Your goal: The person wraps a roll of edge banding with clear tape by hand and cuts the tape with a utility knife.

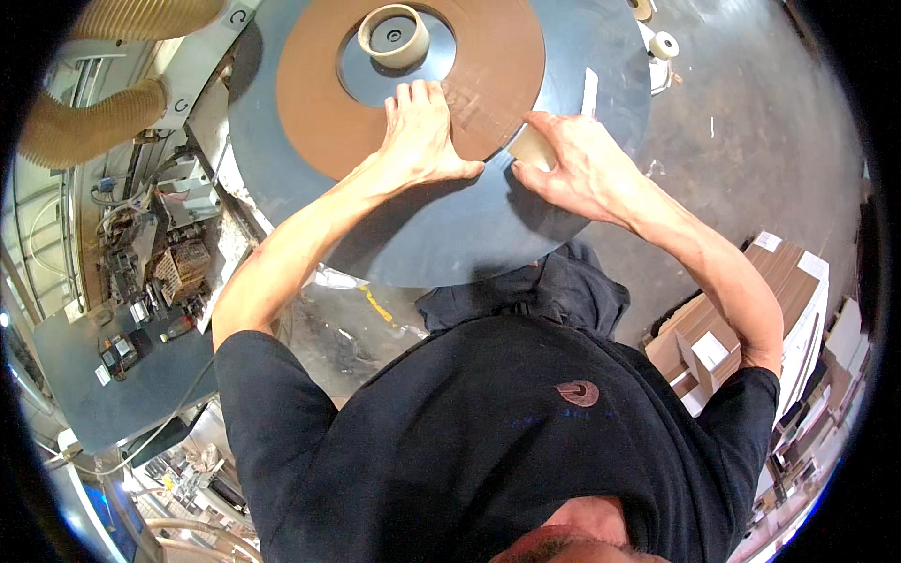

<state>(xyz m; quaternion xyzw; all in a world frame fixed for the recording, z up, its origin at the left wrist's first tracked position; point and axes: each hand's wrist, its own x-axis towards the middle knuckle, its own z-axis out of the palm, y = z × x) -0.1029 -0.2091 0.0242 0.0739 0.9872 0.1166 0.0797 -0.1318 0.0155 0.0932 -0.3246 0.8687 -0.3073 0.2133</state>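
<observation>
Wide brown tape roll [319, 94] – flat; left hand [420, 131] pressed open; right hand [572, 164] pinching its loose end.

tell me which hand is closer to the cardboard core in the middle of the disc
Left. The left hand lies flat just below the cardboard core; the right hand is farther off, at the roll's outer edge.

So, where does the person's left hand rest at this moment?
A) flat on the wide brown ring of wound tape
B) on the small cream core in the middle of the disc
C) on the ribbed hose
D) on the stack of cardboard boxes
A: the left hand lies flat, fingers spread, on the brown ring upon the round grey disc, below the cream core.
</observation>
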